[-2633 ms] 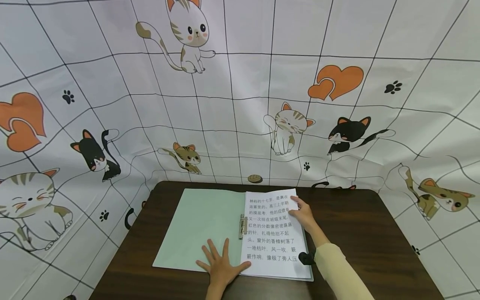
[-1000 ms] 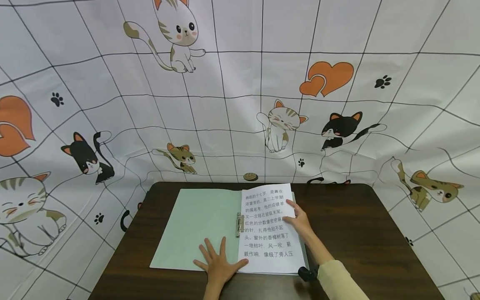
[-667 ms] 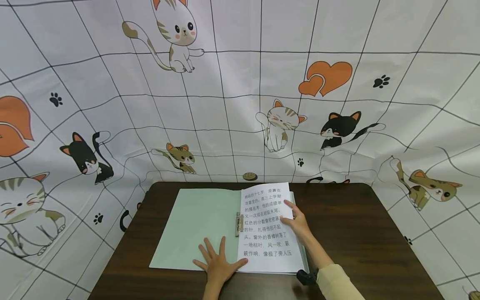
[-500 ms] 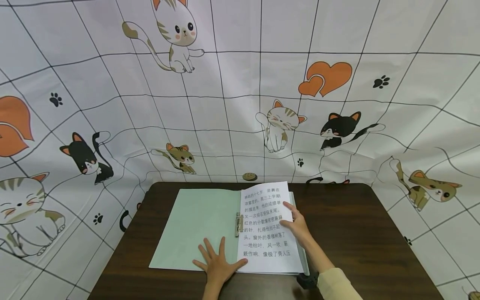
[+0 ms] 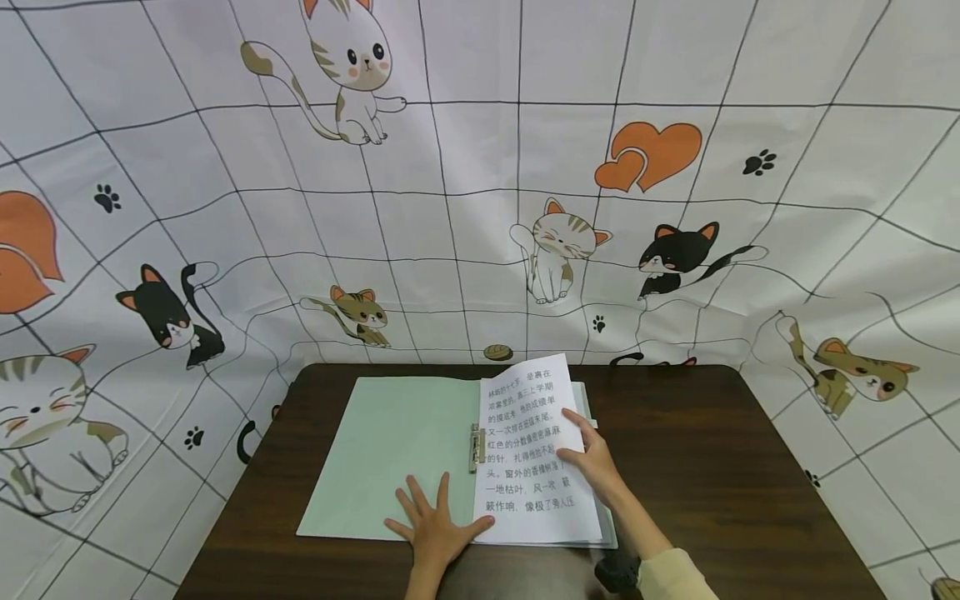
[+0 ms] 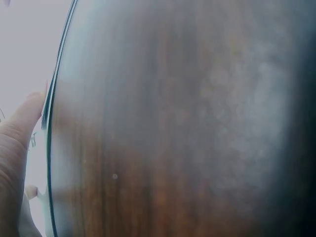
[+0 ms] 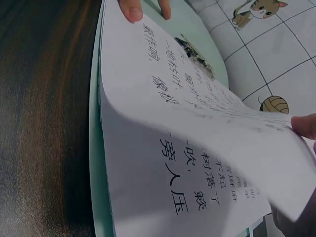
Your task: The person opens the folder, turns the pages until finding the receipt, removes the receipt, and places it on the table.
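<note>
A pale green folder (image 5: 405,450) lies spread on the table with printed white paper (image 5: 517,492) on its right side. A metal clip (image 5: 477,448) sits along the fold. My left hand (image 5: 435,527) rests with spread fingers on the green cover, its thumb over the paper's lower left corner. With my right hand (image 5: 596,462) I pinch the paper's right edge. In the right wrist view the lifted sheet (image 7: 256,158) curls up toward my right thumb (image 7: 305,126), over shaded print below. The left wrist view catches my left thumb (image 6: 22,121) by the folder's edge.
The dark wooden table (image 5: 697,467) extends around the folder. Behind it hangs a white grid-patterned sheet (image 5: 465,167) with cartoon cats. A black object (image 5: 617,573) is by the right sleeve (image 5: 675,577) at the table's front.
My right hand has shifted left and slightly down along the edge, drawing the paper up and leftward; its upper right corner now stands raised off the folder. The left hand has stayed put.
</note>
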A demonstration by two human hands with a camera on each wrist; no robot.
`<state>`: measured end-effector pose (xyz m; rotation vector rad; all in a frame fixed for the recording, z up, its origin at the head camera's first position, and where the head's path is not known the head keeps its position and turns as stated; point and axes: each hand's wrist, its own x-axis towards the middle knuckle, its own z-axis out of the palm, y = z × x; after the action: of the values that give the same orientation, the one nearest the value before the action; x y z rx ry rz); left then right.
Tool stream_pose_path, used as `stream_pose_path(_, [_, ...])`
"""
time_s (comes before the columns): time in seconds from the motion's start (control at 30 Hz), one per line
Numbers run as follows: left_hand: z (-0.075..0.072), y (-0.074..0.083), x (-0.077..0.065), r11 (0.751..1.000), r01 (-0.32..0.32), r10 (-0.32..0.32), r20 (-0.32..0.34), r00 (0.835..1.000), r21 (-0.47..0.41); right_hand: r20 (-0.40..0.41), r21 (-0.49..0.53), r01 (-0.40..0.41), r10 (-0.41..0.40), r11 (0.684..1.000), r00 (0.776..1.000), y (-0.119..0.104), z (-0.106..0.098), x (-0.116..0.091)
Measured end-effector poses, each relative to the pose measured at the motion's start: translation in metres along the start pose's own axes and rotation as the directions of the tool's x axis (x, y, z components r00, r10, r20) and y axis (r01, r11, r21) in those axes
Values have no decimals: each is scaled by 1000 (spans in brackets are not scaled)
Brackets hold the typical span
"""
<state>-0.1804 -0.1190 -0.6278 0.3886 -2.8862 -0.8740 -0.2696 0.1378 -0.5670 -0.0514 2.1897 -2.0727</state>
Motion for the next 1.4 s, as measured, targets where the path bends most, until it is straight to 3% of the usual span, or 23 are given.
stream_pose_path(0.27, [1,1,-1,1000,1,-1,10,1000,9,20,34,-28,28,999,999,0,0,-6])
stream_pose_path(0.47, [-2,3,-1,1000,3,-3,10,1000,-4,30,59,5,-7,998,1000,-5,3,-11])
stream_pose_path(0.83, [0,4,-2,995,-41,38,-38,999,-96,64,111,1,-8,994,998,-14,10,-19])
stream_pose_path(1.07, [-4,4,3,999,10,-9,41,999,-32,123,145,19,-37,989,992,-15,14,-23])
stream_pose_path(1.4, [-8,6,0,1000,14,-13,58,998,-19,237,164,88,-126,983,963,-16,21,-32])
